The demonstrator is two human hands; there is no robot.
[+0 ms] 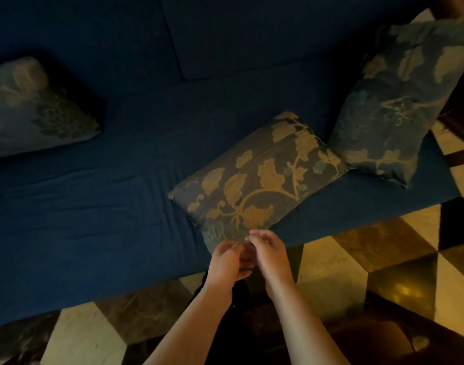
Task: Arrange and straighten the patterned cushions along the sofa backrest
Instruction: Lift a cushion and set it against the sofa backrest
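Three floral patterned cushions lie on a dark blue sofa (94, 206). The middle cushion (257, 177) lies flat and skewed on the seat, one corner hanging over the front edge. My left hand (227, 263) and my right hand (271, 255) meet at that near corner, fingers curled on the fabric. The right cushion (399, 101) leans tilted at the sofa's right end, its lower corner touching the middle cushion. The left cushion (33, 106) lies apart at the far left of the seat. The backrest (252, 35) has no cushion against its middle.
A checkered tile floor (336, 270) in light and dark squares runs along the sofa's front edge. A dark wooden furniture piece (460, 101) stands just past the sofa's right end. The room is dim.
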